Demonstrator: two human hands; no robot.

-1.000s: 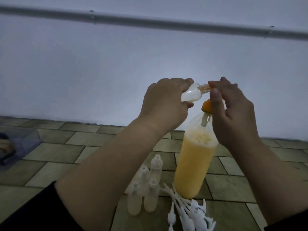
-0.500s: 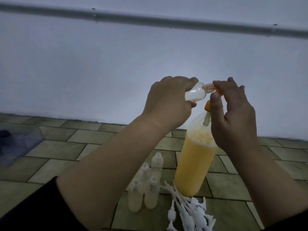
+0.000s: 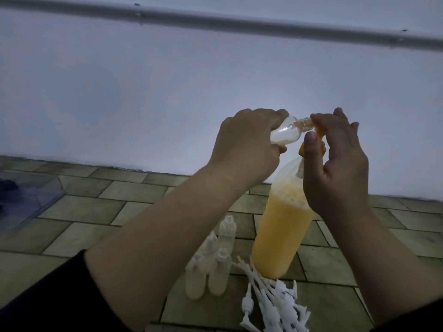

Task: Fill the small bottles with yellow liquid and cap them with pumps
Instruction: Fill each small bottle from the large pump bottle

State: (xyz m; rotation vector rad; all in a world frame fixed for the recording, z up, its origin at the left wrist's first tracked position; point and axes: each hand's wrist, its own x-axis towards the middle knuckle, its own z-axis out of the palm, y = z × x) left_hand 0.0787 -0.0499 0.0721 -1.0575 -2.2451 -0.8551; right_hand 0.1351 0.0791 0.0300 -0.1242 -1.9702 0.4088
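Observation:
My left hand (image 3: 242,144) grips a small clear bottle (image 3: 288,134), tilted on its side with its threaded neck pointing right. My right hand (image 3: 335,168) pinches an orange nozzle (image 3: 320,134) between thumb and forefinger, right at the small bottle's mouth. The other fingers are straight. Below stands the big bottle of yellow liquid (image 3: 280,231), frothy at the top, its orange cap (image 3: 301,151) partly hidden by my right thumb. How much liquid the small bottle holds is unclear.
Several small uncapped bottles (image 3: 219,271) stand on the tiled floor left of the big bottle. A heap of white pumps (image 3: 271,300) lies at its foot. A clear plastic box (image 3: 31,197) sits far left. A pale wall is close behind.
Both hands have stayed together at the small bottle's mouth. The small bottle has tipped a little, its neck slightly higher than before.

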